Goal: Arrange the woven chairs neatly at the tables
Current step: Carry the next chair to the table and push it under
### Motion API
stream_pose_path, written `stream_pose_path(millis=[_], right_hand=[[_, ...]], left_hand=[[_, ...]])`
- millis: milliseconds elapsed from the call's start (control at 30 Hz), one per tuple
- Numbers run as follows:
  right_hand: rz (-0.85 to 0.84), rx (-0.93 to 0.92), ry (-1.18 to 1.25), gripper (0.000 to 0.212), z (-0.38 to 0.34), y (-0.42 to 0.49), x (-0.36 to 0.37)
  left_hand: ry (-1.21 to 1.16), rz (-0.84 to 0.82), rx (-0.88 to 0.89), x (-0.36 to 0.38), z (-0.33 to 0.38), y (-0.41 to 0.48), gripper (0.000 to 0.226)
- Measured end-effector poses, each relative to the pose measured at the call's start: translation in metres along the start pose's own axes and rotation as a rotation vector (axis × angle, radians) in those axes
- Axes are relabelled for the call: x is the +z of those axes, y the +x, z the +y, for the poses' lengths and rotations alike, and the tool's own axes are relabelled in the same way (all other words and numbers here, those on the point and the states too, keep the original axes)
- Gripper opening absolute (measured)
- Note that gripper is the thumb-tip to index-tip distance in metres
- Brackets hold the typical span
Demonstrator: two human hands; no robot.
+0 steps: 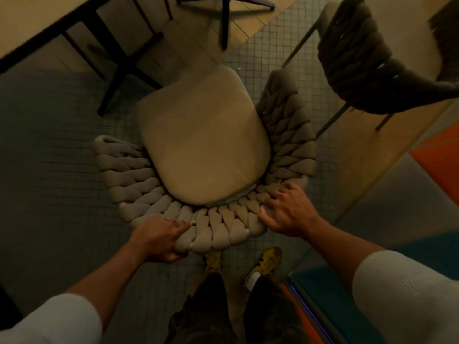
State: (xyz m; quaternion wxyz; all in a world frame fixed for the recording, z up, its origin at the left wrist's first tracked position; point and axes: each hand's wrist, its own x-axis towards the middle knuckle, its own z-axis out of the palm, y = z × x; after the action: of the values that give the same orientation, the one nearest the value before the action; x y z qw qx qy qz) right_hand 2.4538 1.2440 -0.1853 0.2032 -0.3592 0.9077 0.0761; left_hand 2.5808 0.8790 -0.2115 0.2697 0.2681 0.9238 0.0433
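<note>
A beige woven chair [198, 150] with a tan seat cushion stands right below me, its curved braided backrest toward my legs. My left hand [159, 238] grips the backrest's lower left rim, fingers curled under the weave. On the right side of the backrest lies my right hand [285, 209], fingers spread over the braids and thumb hooked at the outer edge. The edge of a light-topped table [37, 28] with black legs crosses the upper left, beyond the chair's front. A second, darker woven chair [360, 60] stands at the upper right.
A black table base [224, 18] stands at the top centre on wood flooring. The floor under the chair is small grey mosaic tile. An orange and teal surface [437, 165] runs along the right. My feet in yellow shoes [265, 261] stand just behind the backrest.
</note>
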Motion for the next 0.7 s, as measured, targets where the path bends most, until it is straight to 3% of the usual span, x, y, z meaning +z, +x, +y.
stream_pose_path(millis=[200,400,567,700], right_hand=[[-0.056,-0.045,-0.018,0.066,0.003,0.007,0.003],[-0.06,-0.136,0.047,0.071,0.011,0.011,0.003],[-0.053,-0.302,0.123,0.088,0.022,0.008,0.005],[-0.098,-0.483,0.104,0.089,0.04,0.014,0.003]], left_hand=[[0.016,-0.009,-0.05,-0.011,0.011,-0.003,0.075],[-0.057,-0.092,-0.215,-0.019,0.024,-0.005,0.078],[-0.216,-0.122,-0.516,-0.011,0.049,-0.011,0.077],[-0.242,-0.016,-0.744,-0.011,0.088,0.013,0.067]])
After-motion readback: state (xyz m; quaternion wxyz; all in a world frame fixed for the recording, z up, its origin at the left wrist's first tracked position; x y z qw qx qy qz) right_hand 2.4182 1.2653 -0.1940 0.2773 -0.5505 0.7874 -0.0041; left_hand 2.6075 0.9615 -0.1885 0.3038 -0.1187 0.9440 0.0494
